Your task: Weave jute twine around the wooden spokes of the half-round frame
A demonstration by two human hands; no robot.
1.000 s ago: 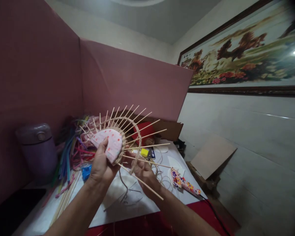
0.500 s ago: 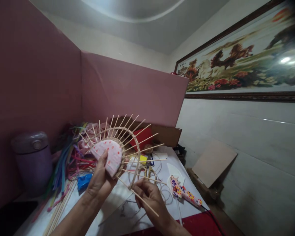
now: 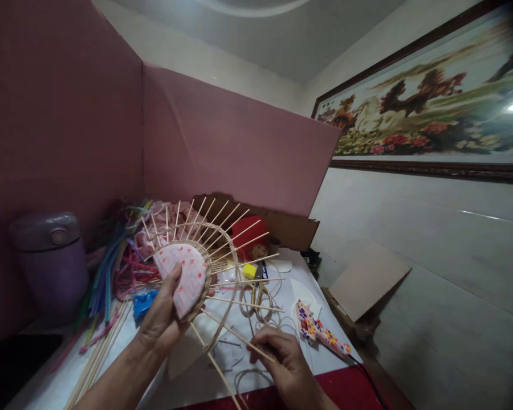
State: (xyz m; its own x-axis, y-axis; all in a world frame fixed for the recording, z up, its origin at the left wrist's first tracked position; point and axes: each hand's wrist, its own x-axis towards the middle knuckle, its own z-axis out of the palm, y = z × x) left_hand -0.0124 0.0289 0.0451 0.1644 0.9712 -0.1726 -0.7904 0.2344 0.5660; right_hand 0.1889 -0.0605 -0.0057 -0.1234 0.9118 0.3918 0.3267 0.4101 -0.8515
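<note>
My left hand (image 3: 160, 319) is closed on a half-round fan-shaped craft piece (image 3: 191, 282), its thumb lying over the pink, red-dotted padded face. Thin wooden sticks (image 3: 248, 262) radiate from the braided edge of this piece. An arc of twine (image 3: 234, 250) runs across the sticks partway out. Lower right, my right hand (image 3: 277, 359) is closed with thumb and fingers at the outer part of one stick (image 3: 231, 329). Twine trails down beside the lowest stick (image 3: 222, 370). My left hand's other fingers are hidden behind the piece.
A flower-patterned glue gun (image 3: 320, 330) lies at right, its cord running off the table. Scissors (image 3: 256, 299) and loose twine lie behind my right hand. Pipe cleaners (image 3: 106, 279), a blue packet (image 3: 143, 304) and a purple container (image 3: 51, 273) are at left. Cardboard (image 3: 293, 228) stands at the back.
The craft piece has shifted slightly left and down and turned a little. My right hand has moved slightly right and down, from near the twine's end to a stick's outer part.
</note>
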